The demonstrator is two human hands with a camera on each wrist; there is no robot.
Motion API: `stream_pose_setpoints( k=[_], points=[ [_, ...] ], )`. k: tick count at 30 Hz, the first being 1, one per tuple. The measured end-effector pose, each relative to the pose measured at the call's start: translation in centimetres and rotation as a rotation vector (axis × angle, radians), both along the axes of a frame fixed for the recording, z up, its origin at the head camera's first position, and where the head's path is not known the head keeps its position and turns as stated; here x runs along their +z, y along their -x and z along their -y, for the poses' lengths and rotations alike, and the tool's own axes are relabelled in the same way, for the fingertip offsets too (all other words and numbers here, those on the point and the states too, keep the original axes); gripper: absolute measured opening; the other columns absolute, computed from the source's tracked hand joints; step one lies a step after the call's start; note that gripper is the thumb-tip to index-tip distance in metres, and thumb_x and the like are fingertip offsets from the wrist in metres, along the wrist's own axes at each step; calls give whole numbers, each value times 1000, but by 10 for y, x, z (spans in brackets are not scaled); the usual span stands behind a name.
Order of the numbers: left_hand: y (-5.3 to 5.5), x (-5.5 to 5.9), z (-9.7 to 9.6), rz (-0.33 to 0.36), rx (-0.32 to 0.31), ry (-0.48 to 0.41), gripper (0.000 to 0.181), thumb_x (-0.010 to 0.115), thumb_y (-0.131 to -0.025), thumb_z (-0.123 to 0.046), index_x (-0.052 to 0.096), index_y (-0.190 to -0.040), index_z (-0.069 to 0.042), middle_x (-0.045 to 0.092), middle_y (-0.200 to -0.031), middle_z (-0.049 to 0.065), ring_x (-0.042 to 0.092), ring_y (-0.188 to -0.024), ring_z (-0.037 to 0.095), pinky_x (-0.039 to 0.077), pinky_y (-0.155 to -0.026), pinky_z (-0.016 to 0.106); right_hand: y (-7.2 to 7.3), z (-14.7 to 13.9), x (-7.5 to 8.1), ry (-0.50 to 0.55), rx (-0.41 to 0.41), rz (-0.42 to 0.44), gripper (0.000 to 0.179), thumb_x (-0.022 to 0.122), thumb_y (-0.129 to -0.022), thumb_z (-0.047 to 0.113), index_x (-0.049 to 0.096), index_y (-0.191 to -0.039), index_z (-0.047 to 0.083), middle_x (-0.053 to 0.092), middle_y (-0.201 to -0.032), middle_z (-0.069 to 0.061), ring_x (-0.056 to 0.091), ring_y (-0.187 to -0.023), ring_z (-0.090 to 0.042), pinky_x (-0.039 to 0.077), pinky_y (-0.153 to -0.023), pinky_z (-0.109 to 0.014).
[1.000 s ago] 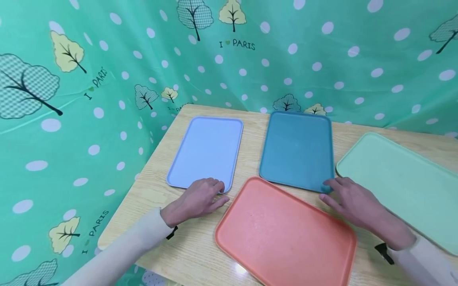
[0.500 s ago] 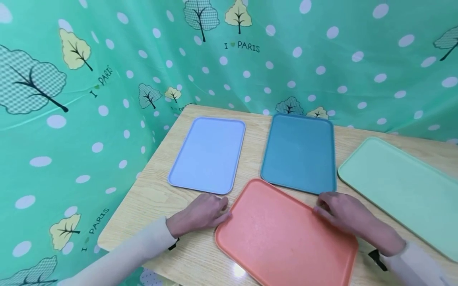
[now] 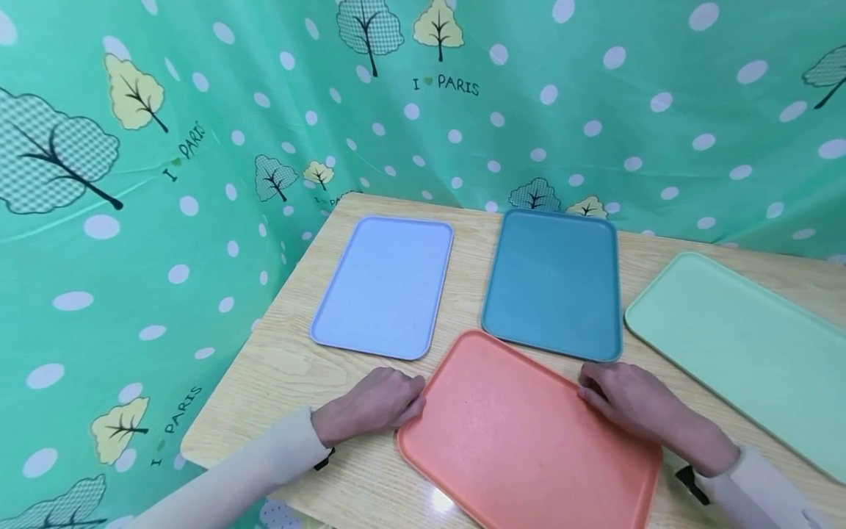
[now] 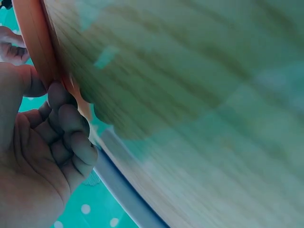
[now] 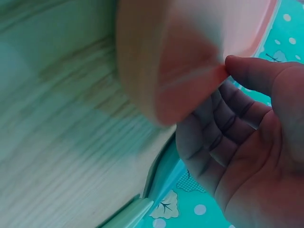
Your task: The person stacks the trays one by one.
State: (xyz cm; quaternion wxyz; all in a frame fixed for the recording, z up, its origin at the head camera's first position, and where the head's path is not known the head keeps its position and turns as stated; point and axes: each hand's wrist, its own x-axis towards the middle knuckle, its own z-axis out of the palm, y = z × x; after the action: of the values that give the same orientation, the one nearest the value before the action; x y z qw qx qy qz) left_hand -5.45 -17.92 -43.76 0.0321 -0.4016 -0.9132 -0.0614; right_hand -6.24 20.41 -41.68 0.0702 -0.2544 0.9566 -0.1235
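Observation:
A coral-red rectangular tray (image 3: pixel 522 441) lies at an angle on the near part of the wooden table. My left hand (image 3: pixel 377 402) pinches its left rim, with the thumb on top and the fingers curled below, as the left wrist view of the tray edge (image 4: pixel 35 35) shows. On the far right rim, my right hand (image 3: pixel 628 400) grips the tray the same way. In the right wrist view the thumb (image 5: pixel 251 73) presses on the tray's rim while the other fingers bend underneath it. The tray's near edge runs out of the head view.
Behind the coral tray lie a light blue tray (image 3: pixel 386 286) at left and a teal tray (image 3: pixel 555 286) in the middle. A pale green tray (image 3: pixel 747 353) is at right. Green printed cloth (image 3: pixel 198 242) hangs behind and left of the wooden table (image 3: pixel 264 397).
Both hands have come back toward me from the light blue and teal trays' near edges and now grip the coral tray's rim. The trays look unmoved; the view shifted slightly.

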Motion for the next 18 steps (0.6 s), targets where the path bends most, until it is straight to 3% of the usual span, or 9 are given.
stream_pose_setpoints(
  k=[11,18],
  points=[
    [0,4,-4,16,3,63,23,51,-85,-21,42,-64,-19,36,-47,-13,33,-42,-1,24,-39,17,-3,-4,0,59,61,34,18,61,-87,18,51,-74,26,41,-60,16,35,-51,4,31,-50,-17],
    [3,10,-6,39,3,75,24,49,-85,-20,42,-62,-20,34,-47,-13,32,-42,0,21,-38,17,-7,-6,-1,57,50,45,23,60,-88,21,47,-71,26,36,-57,16,33,-49,4,30,-49,-16]
  ],
)
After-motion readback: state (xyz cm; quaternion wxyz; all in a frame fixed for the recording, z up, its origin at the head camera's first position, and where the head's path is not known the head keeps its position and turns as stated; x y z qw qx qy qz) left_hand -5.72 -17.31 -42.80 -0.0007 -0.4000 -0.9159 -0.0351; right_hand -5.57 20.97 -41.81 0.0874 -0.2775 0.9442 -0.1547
